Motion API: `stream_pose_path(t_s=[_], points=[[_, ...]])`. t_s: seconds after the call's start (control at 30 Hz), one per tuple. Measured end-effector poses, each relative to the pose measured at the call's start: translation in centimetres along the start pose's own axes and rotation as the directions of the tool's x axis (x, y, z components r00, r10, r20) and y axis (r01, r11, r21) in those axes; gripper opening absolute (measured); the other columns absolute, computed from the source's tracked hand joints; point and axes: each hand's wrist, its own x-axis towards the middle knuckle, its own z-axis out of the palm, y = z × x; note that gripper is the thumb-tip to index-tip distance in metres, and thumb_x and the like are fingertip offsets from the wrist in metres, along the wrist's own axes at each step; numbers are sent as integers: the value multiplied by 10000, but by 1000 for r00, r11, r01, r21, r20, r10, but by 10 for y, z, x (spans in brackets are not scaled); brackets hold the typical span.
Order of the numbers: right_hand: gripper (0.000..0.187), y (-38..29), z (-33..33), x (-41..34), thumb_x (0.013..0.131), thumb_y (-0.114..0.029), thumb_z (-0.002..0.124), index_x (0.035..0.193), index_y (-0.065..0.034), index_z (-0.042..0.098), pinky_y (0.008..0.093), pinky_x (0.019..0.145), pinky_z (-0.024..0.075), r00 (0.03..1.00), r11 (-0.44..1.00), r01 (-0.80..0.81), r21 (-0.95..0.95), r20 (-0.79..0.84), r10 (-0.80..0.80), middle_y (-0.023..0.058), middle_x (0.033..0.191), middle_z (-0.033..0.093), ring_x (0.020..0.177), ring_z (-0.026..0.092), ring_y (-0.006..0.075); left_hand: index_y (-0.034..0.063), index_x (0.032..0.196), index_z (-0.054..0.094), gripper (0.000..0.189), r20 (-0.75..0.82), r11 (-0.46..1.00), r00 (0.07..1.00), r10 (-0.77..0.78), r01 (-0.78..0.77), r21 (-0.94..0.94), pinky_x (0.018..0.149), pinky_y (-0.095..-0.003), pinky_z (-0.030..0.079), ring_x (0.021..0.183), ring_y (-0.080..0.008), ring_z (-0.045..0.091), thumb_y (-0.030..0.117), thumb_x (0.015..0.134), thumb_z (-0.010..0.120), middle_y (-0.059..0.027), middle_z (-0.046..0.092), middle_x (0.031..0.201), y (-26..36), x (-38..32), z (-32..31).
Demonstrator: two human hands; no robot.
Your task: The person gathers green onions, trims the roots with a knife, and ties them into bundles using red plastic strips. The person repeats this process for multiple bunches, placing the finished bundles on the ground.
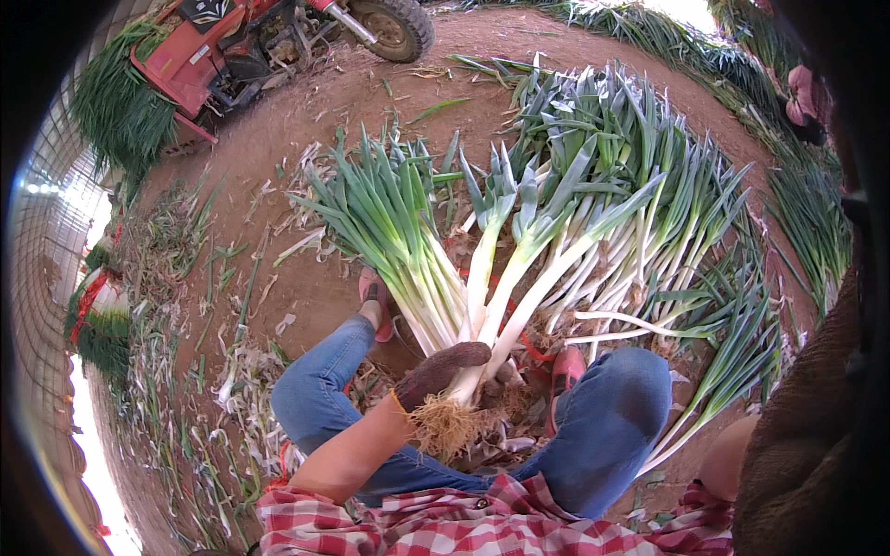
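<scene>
My left hand (445, 368), in a dark brown knit glove, is closed around the white stalks of several thick green onions (514, 271). Their bushy roots (448, 424) hang below it between my knees. A fuller bunch of green onions (410, 257) leans away on the left, its lower end partly behind this hand. Close to the camera at the right rim is my right hand (799, 424) in a brown glove, cut off by the frame edge; its fingers cannot be made out. Red string (532, 344) shows beneath the stalks.
A large heap of green onions (626, 181) lies on the soil ahead right. Peeled leaf scraps (236, 389) litter the left. Behind are a red motor vehicle (243, 55) carrying onions, tied bundles (104, 306) at far left, and a person (806, 101) at upper right.
</scene>
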Motion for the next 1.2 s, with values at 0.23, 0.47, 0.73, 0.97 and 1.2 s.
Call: stream_pose_path(t_s=[0.23,0.47,0.73,0.97,1.2], points=[[613,12,2,-11,965,-182,614,1509,-9,391,467,1111,448,1000,1000,-20,-4,-17,20,197,1476,518,1346,527,326,-40,1362,505,561,-189,997,982,19,-4,83,747,-363,614,882,-245,701,283,936,675,-195,690,1083,2,-8,9],[598,18,3,-23,961,-170,613,1497,3,413,458,1106,449,997,998,-69,-14,-22,68,200,1464,531,1340,534,319,-45,1392,484,582,5,986,1000,15,-14,-165,639,-301,587,798,-183,680,264,941,683,-180,672,1062,-6,-3,5],[581,32,9,-15,956,-157,611,1483,16,438,448,1100,452,995,996,-90,-7,-44,90,203,1450,546,1332,542,311,35,1409,466,596,-127,996,992,13,-24,-84,684,-318,580,819,-208,648,234,897,697,-144,639,1053,2,-14,11],[567,55,-7,-41,952,-145,610,1471,28,460,439,1095,453,912,952,-283,-120,-340,228,206,1438,559,1326,549,304,-31,1381,479,618,40,980,992,124,-116,-162,666,-338,490,699,-202,590,257,883,704,-149,666,1006,25,-3,57],[576,217,18,-171,904,-170,712,1417,8,518,391,1043,496,280,340,-940,-8,-584,761,208,1301,660,1199,642,293,-41,1380,479,616,188,980,965,183,-162,-118,701,-350,520,767,-220,633,222,875,714,-154,668,1031,28,1,27]])
